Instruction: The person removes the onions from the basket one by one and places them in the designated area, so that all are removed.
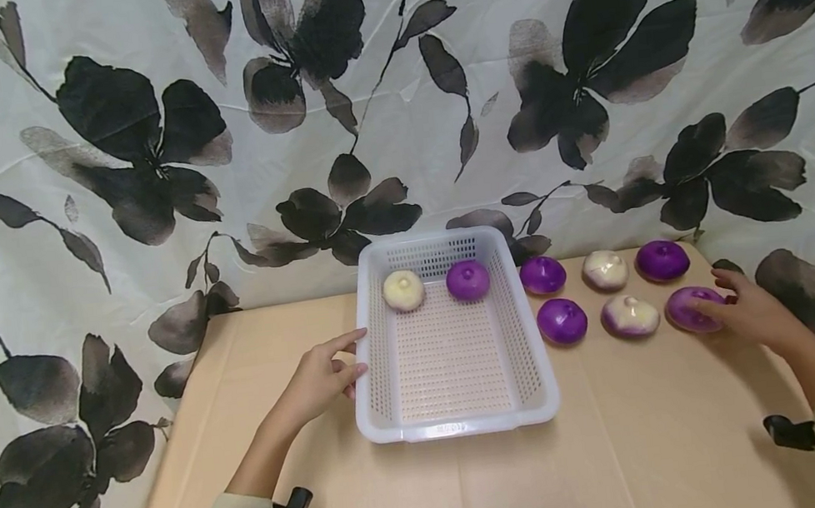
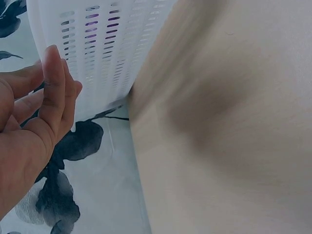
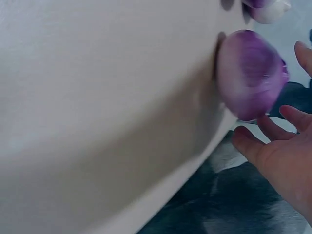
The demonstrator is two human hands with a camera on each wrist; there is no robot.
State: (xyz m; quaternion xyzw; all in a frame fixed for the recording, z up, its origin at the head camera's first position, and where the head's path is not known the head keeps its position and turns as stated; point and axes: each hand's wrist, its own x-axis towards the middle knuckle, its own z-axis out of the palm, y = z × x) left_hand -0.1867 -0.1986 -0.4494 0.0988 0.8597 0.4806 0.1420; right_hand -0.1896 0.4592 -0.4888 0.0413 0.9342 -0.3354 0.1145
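Note:
My left hand (image 1: 322, 376) touches the left side of a white plastic basket (image 1: 460, 426), its fingertips at the rim. In the left wrist view, the fingers (image 2: 54, 87) lie fairly straight beside the slotted wall. At the right, my right hand (image 1: 752, 311) is spread around the near side of a purple onion (image 1: 693, 310). The right wrist view shows the fingertips (image 3: 246, 139) at that onion's edge, with the thumb and fingers apart. Inside the basket, toward its far end, sit a whitish onion (image 1: 403, 290) and a purple onion (image 1: 468, 281).
Beside the basket, onions stand in two rows: purple ones (image 1: 562, 321), a white one (image 1: 605, 271), a white-and-purple one (image 1: 630, 317) and another purple one (image 1: 661, 260). A floral cloth (image 1: 440, 141) hangs behind the light brown tabletop (image 1: 330, 497).

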